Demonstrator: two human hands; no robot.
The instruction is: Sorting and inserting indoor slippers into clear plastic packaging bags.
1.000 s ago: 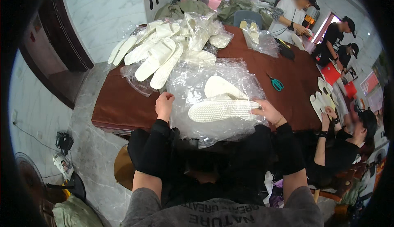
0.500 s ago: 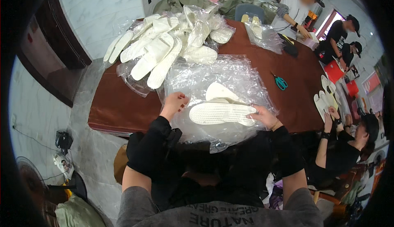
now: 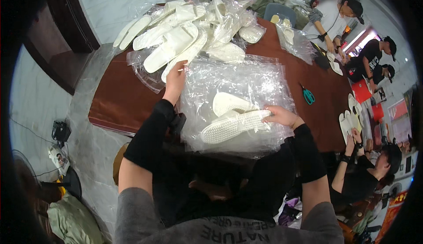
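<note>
My right hand is closed on one end of a white slipper, whose textured sole faces up. A second white slipper lies just beyond it, partly overlapped. Both rest on flat clear plastic bags at the table's near edge. My left hand reaches to the near side of a heap of white slippers. Its fingers are curled at the rim of the lowest slipper there, beside a corner of the plastic. What they pinch, if anything, is hidden.
Teal-handled scissors lie on the brown-covered table, right of the bags. Bagged slippers lie at the far right. A person at the right handles white slippers; others stand beyond. A grey chair stands behind the table.
My left hand has moved away from the bags, forward to the slipper heap. My right hand still holds the slipper, which is now tilted, its left end nearer me.
</note>
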